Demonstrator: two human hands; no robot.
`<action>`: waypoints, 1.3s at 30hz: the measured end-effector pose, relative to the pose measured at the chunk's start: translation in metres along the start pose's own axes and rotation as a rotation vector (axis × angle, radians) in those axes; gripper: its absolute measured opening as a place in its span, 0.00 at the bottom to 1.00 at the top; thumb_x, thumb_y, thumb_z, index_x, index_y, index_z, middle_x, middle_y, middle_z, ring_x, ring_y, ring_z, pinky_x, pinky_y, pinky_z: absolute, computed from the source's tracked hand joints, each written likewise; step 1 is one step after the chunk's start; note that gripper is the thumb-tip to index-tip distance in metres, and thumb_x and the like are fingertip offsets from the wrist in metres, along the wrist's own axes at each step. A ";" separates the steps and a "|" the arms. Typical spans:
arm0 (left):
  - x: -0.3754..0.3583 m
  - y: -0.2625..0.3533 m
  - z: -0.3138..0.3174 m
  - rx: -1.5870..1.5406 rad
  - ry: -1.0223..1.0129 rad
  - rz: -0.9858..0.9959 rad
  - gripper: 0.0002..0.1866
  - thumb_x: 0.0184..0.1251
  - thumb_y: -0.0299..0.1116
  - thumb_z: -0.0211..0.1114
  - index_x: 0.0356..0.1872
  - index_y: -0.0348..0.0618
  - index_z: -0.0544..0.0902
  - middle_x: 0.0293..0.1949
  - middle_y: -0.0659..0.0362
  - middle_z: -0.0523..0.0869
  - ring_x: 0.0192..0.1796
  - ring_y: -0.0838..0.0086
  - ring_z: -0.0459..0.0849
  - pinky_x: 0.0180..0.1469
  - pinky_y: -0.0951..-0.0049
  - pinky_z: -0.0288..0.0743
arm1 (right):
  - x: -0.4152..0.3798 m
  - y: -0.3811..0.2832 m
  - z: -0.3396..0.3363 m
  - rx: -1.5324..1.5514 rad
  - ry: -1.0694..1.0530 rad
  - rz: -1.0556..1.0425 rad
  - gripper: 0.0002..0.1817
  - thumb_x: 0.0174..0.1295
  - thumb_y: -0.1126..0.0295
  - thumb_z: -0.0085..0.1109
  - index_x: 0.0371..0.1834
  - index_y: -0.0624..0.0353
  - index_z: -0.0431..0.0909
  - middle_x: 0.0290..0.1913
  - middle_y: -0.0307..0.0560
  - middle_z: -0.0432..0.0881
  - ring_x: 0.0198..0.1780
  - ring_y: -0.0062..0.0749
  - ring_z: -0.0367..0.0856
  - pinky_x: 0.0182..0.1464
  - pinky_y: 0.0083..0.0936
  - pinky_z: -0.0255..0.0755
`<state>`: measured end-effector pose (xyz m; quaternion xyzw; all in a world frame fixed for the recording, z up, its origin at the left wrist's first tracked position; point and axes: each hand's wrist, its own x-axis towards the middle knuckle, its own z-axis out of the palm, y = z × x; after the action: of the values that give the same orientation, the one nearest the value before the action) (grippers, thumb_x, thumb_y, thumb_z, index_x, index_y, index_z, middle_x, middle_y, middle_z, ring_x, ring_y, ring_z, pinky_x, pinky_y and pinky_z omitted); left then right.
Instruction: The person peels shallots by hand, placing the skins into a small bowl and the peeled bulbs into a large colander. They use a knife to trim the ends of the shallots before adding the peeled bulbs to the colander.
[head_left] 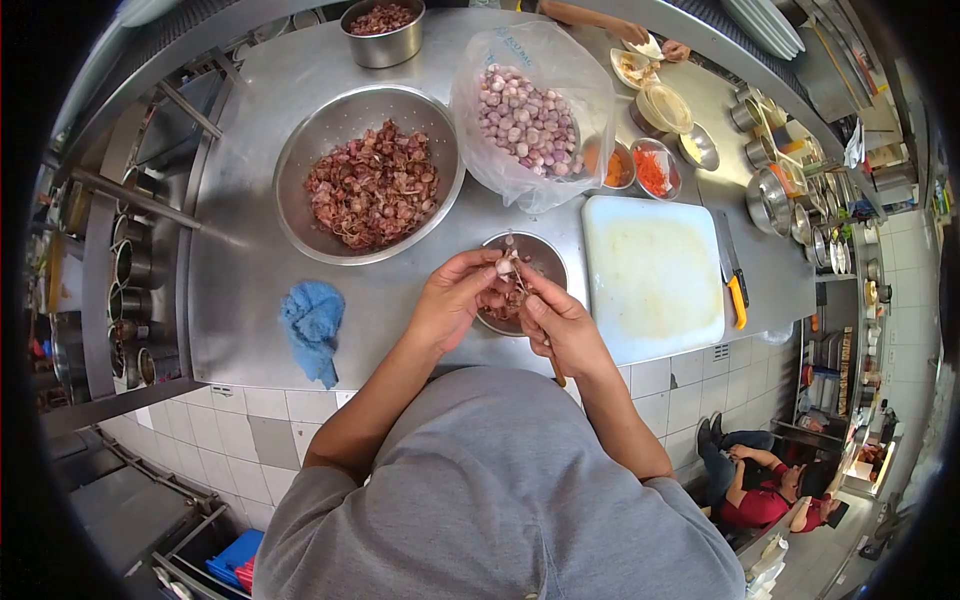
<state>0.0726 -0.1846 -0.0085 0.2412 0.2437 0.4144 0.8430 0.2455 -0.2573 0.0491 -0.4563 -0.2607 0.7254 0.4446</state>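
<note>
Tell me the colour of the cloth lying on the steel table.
The cloth is blue, seen in the head view.

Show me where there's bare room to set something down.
The grey steel counter is bare between the crumpled blue cloth and the left hand, and left of the wide steel bowl. The rectangular white cutting board is bare. It's crowded right of the translucent plastic bag, among round bowls of orange and red food.

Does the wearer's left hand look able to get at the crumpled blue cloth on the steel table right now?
Probably yes. The left hand is occupied with a small pale bulb, but only bare steel tabletop seems to lie between it and the crumpled blue cloth.
</note>
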 end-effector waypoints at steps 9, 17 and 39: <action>-0.004 0.001 0.003 0.067 -0.063 0.005 0.15 0.73 0.26 0.58 0.58 0.38 0.78 0.49 0.58 0.85 0.45 0.76 0.84 0.42 0.78 0.80 | 0.000 -0.001 0.002 0.002 -0.031 0.012 0.24 0.75 0.67 0.48 0.74 0.43 0.64 0.26 0.28 0.62 0.25 0.12 0.57 0.23 0.11 0.54; -0.004 0.000 -0.001 -0.005 -0.129 -0.022 0.16 0.72 0.25 0.58 0.59 0.38 0.78 0.52 0.57 0.84 0.45 0.74 0.84 0.42 0.77 0.81 | -0.002 0.002 -0.003 0.056 -0.128 0.021 0.25 0.75 0.64 0.48 0.75 0.43 0.62 0.25 0.30 0.62 0.25 0.14 0.58 0.23 0.12 0.55; -0.003 -0.001 0.002 -0.049 -0.048 0.011 0.16 0.71 0.24 0.59 0.58 0.39 0.77 0.48 0.55 0.85 0.46 0.72 0.86 0.43 0.75 0.83 | -0.002 0.004 0.004 -0.425 0.082 -0.271 0.32 0.73 0.71 0.50 0.78 0.55 0.51 0.67 0.48 0.71 0.62 0.28 0.71 0.63 0.22 0.64</action>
<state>0.0723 -0.1881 -0.0066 0.2320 0.2117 0.4189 0.8520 0.2408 -0.2610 0.0481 -0.5296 -0.4477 0.5689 0.4421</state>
